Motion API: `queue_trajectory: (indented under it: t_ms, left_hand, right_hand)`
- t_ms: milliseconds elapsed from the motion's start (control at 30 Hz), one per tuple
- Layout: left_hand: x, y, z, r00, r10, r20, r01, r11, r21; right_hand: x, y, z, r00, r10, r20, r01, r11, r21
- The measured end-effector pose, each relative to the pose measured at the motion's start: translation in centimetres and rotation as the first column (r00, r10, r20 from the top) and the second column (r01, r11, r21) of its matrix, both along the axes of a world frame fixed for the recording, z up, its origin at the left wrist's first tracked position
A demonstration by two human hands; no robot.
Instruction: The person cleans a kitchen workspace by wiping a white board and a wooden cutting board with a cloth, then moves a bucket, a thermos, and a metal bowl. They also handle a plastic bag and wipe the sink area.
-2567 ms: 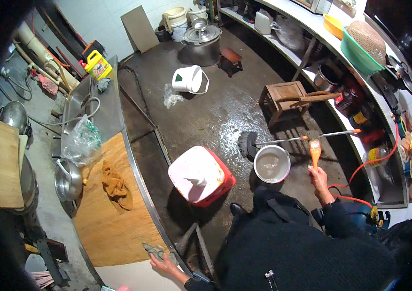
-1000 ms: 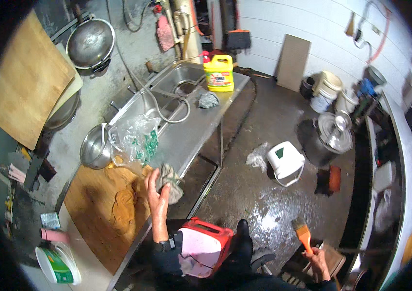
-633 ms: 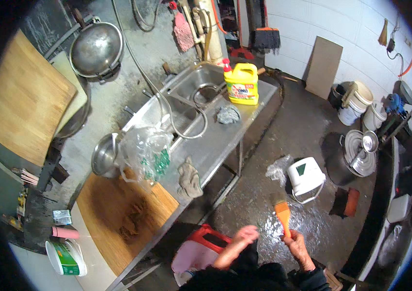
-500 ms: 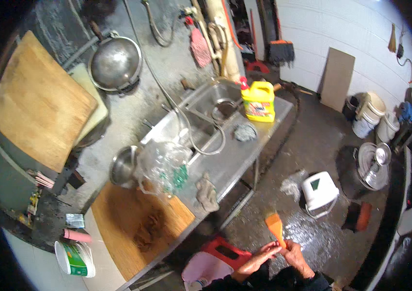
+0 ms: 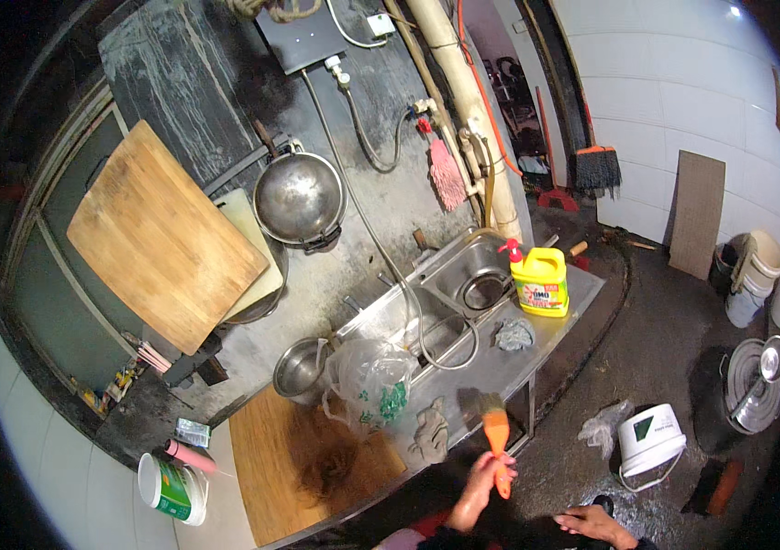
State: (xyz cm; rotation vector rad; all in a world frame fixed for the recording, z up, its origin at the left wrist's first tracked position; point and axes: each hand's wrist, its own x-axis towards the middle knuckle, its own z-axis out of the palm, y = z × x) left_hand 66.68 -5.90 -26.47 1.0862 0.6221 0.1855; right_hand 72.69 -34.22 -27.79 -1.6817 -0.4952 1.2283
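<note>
My left hand point(image 5: 479, 481) is closed around the handle of an orange flat brush point(image 5: 496, 436), its dark bristles pointing up towards the steel counter. Beside the bristles, on the counter's near edge, lies a crumpled grey-beige cloth point(image 5: 429, 434). Lower and to the right, my right hand point(image 5: 591, 524) is apart from the brush, its fingers loosely stretched to the left with nothing seen in them. A wooden board point(image 5: 261, 449) with a heap of dark, stringy stuff point(image 5: 327, 466) lies to the left of my left hand.
A double steel sink point(image 5: 463, 266) carries a hose. Nearby are a yellow detergent jug point(image 5: 539, 282), a grey scrubber point(image 5: 514, 335), a plastic bag point(image 5: 367, 376) and a steel pot point(image 5: 298, 368). A white bucket point(image 5: 651, 445) and a lidded pot point(image 5: 755, 390) stand on the wet floor.
My hands have parted. The brush, earlier held between both over the floor, has gone up and left in my left hand towards the counter. The view has shifted towards the wall.
</note>
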Motion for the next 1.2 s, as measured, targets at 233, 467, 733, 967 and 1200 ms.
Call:
queue_trajectory:
  t_ms: [233, 467, 733, 967, 1200]
  left_hand:
    - [8.1, 9.6, -2.9, 0.97, 0.151, -0.19, -0.102, 0.964, 0.244]
    - [12.5, 16.7, -7.2, 0.859, 0.483, 0.172, -0.489, 0.671, 0.558]
    - [8.1, -4.9, -12.4, 0.957, 0.235, -0.17, 0.081, 0.348, 0.934]
    - [-2.0, -19.9, -24.0, 0.58, -0.338, -0.742, 0.437, 0.897, -0.068]
    - [-4.2, -22.9, -24.5, 0.352, -0.408, -0.842, 0.486, 0.849, -0.208]
  right_hand:
    - [9.9, -20.8, -12.8, 0.946, 0.117, 0.301, 0.002, 0.93, -0.369]
    - [15.6, -28.2, -15.4, 0.981, 0.089, 0.173, 0.036, 0.791, -0.611]
    - [17.6, -26.7, -17.6, 0.893, 0.385, 0.233, -0.133, 0.721, -0.68]
    - [16.9, -23.8, -20.8, 0.925, 0.281, 0.255, -0.073, 0.791, -0.607]
    - [18.9, -21.9, -30.6, 0.893, 0.218, 0.394, 0.064, 0.804, -0.591]
